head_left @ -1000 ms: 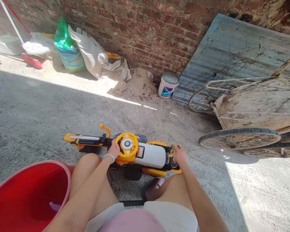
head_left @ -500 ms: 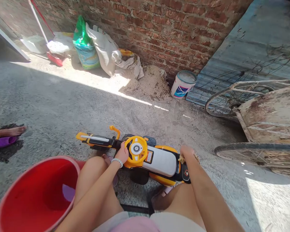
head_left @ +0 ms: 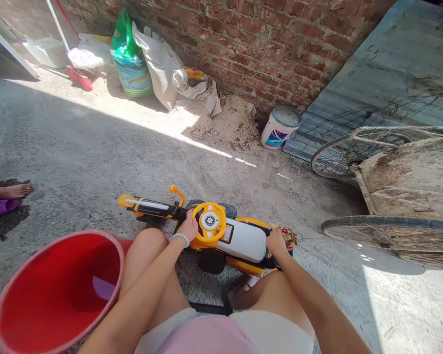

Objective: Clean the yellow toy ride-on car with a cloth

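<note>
A yellow and black ride-on toy [head_left: 245,241] with a long pale grey seat stands on the concrete in front of my knees. My left hand [head_left: 188,229] is closed around the near-left rim of its yellow steering wheel [head_left: 209,222]. At the rear end of the seat, my right hand [head_left: 276,243] is closed on a crumpled, patterned rag [head_left: 290,237], which bulges out beyond the fingers. The toy's yellow and black front arm [head_left: 147,206] points left, with a yellow lever [head_left: 177,192] beside it.
A red bucket [head_left: 25,255] with a purple piece inside stands at my left. Another person's foot [head_left: 16,191] is at the left edge. Sacks [head_left: 158,64], a sand pile [head_left: 229,120] and a white pail [head_left: 278,129] line the brick wall. A wheeled cart [head_left: 402,177] stands right.
My right hand has moved slightly left along the toy's rear, and more of the rag shows. My left hand stays on the steering wheel. The view has shifted a little.
</note>
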The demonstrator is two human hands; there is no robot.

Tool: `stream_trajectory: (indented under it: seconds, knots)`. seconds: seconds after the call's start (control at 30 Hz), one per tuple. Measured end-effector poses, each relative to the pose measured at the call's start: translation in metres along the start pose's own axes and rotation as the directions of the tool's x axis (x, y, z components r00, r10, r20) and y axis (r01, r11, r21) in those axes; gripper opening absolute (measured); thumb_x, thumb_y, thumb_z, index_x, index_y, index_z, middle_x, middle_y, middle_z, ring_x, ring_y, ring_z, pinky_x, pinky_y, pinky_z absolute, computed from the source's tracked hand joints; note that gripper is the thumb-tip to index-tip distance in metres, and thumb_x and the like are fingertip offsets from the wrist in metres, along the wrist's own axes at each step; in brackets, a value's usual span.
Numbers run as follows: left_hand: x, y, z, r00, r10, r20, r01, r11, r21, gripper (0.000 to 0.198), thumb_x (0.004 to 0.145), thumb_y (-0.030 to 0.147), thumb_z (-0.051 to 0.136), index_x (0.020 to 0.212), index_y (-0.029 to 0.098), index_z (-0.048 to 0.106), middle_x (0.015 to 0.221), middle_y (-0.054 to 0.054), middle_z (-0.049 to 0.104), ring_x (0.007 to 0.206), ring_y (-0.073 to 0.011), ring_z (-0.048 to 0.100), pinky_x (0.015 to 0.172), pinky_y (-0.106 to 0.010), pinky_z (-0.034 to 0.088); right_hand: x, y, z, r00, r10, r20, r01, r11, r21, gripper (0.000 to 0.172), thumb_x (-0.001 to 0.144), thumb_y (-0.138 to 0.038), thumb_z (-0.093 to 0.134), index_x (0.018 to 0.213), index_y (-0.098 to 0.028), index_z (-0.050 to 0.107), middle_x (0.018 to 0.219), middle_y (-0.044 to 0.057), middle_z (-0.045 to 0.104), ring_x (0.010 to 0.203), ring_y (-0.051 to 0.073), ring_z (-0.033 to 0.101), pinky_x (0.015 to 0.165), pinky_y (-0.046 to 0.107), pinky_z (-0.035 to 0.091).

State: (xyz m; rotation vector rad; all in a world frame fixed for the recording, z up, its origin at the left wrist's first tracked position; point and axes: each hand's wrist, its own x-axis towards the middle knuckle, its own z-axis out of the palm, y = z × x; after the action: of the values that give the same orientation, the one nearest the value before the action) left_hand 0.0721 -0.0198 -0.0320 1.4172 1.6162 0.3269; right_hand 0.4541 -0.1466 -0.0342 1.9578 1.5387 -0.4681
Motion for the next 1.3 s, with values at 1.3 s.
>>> stream_trajectory:
  seconds: [1.3]
  knots:
    - [-0.039,0.005,-0.012,1.0,-0.017,0.022,0.019,0.995,-0.1,0.057,0.096,0.024,0.066,0.151,0.016,0.052,0.105,-0.011,0.079,0.11,-0.0293,0.075,0.102,-0.037,0.055,-0.094,-0.033,0.023,0.835,0.412,-0.366,-0.015,0.681,0.733,0.045,0.088,-0.027,0.054,0.126,-0.015,0.074,0.115,0.017,0.071,0.11,0.032,0.068,0.1,0.044,0.053]
